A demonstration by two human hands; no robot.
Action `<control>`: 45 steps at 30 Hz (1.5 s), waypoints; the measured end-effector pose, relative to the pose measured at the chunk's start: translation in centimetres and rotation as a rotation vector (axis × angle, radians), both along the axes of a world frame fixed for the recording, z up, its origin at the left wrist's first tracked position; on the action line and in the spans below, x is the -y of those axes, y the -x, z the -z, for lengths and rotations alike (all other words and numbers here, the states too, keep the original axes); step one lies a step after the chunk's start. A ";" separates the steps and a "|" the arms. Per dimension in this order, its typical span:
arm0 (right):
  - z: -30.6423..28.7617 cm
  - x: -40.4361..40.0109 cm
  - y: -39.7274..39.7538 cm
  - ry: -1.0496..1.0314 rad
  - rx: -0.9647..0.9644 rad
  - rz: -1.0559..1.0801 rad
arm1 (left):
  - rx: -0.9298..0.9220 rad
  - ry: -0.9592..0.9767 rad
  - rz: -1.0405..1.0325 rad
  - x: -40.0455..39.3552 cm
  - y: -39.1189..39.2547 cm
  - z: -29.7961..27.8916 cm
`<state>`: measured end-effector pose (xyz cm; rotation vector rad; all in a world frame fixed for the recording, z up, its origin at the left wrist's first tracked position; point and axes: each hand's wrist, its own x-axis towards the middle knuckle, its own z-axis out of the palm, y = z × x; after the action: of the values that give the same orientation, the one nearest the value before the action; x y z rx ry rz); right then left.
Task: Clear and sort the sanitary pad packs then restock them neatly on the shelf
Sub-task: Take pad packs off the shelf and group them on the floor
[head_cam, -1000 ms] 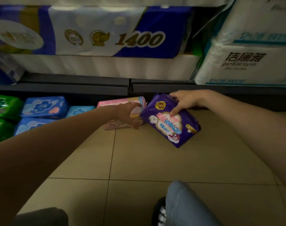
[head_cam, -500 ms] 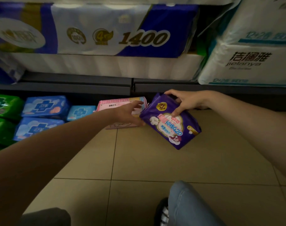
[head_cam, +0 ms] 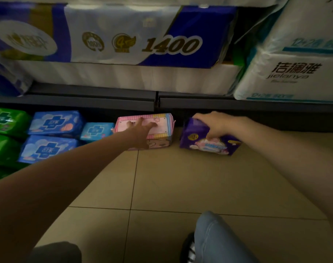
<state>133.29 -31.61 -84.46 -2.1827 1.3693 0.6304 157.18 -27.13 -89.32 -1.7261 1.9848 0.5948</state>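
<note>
A purple pad pack [head_cam: 209, 144] stands on the tiled floor at the mouth of the bottom shelf, and my right hand [head_cam: 214, 124] grips its top. To its left sits a pink pad pack [head_cam: 161, 130] on another pink pack. My left hand [head_cam: 141, 132] rests on the pink pack's front with fingers spread and straight. Further left lie a small light-blue pack [head_cam: 96, 130], two stacked blue packs [head_cam: 51, 135] and green packs [head_cam: 4, 133].
A dark shelf edge [head_cam: 104, 100] runs above the packs. Big toilet-paper bales [head_cam: 123, 44] fill the shelf above, with a white bale [head_cam: 294, 73] at right. Beige floor tiles [head_cam: 180, 183] stretch toward me. My knee in jeans [head_cam: 218, 240] is at the bottom.
My right hand has lowered the purple pack from a tilted hold in the air to the floor, right of the pink pack. My left hand has spread flat on the pink pack.
</note>
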 end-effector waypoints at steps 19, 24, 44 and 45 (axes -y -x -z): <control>-22.5 -0.8 -7.1 0.757 0.534 -0.312 | -0.246 0.948 0.667 2.1 -7.2 -22.6; -37.8 0.8 -11.1 1.136 0.911 -0.361 | -0.305 1.439 0.516 3.2 -10.4 -37.4; -52.8 10.5 -13.8 1.441 0.225 0.051 | -0.384 1.326 0.164 11.6 -10.7 -53.7; -53.5 10.8 -12.9 1.423 0.244 0.115 | -0.388 1.288 0.164 12.2 -10.0 -54.2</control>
<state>146.23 -42.43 -30.94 -2.8932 2.0699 -0.9769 167.21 -39.28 -35.09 -2.0871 3.0795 -0.6563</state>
